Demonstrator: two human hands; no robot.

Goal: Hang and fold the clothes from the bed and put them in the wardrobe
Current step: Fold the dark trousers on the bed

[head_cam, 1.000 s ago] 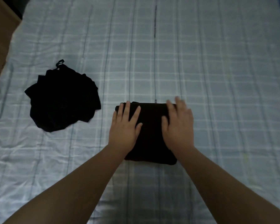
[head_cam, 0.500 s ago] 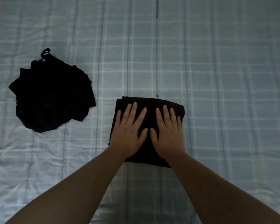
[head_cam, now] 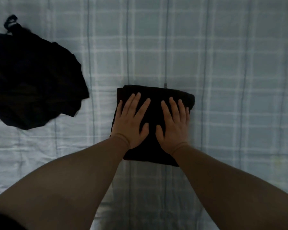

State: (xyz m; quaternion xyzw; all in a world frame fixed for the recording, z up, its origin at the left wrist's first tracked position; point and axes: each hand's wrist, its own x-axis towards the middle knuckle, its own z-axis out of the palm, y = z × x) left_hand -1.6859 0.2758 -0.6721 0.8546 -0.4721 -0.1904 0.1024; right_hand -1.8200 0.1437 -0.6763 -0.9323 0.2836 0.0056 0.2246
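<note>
Two dark garments lie on the checked bed sheet (head_cam: 223,63): a crumpled heap (head_cam: 33,83), perhaps a top, far left, and a folded garment (head_cam: 155,103) at centre. Left hand (head_cam: 130,121) and right hand (head_cam: 175,127) press flat on it, fingers spread, gripping nothing.

Two bare forearms enter from the lower edge, each ending in an uncovered hand: the left hand (head_cam: 130,121) and the right hand (head_cam: 174,124). No sleeve covers either arm from the wrist to the frame edge. Both hands are bare of gloves, and the wrists and fingers carry nothing. Short, unpainted nails show on the fingers (head_cam: 172,103). A dark patch, too dim to identify, fills the lower left corner.
</note>
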